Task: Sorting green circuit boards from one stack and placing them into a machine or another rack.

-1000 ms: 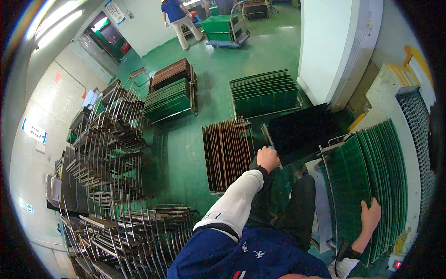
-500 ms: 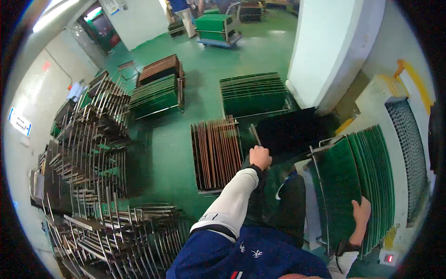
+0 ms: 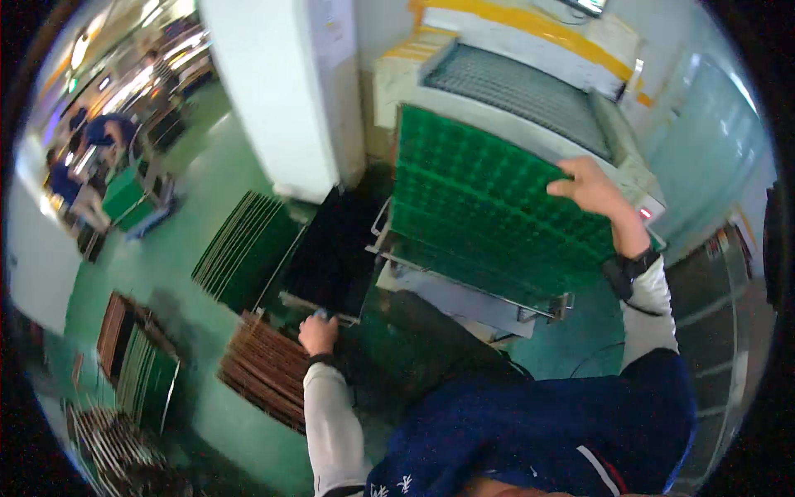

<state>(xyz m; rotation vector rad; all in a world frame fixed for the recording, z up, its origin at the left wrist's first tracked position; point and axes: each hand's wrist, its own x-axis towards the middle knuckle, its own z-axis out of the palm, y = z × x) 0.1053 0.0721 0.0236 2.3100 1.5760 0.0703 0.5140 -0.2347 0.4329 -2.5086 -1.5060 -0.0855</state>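
My left hand (image 3: 319, 333) is closed at the near end of a rack of black panels (image 3: 331, 257), gripping its metal end bar (image 3: 346, 319). My right hand (image 3: 592, 195) holds the upper edge of a large green circuit board panel (image 3: 472, 182), with the thumb apart from the fingers; some fingertips are hidden. The green panel stands tilted in a wire rack (image 3: 472, 286), whose metal rail runs along its lower side. Just left of my left hand is a rack of brown-edged panels (image 3: 265, 369).
Beyond the green panel stands a white machine with a roller conveyor bed (image 3: 522, 95). A white pillar (image 3: 273, 91) rises ahead. More green panel racks (image 3: 244, 248) are on the floor to the left. Two people work beside a cart (image 3: 137, 199) at the far left.
My view has swung to the right. My right hand has moved from the face of the green panels to a panel's upper edge. My left hand stays on the black panel rack.
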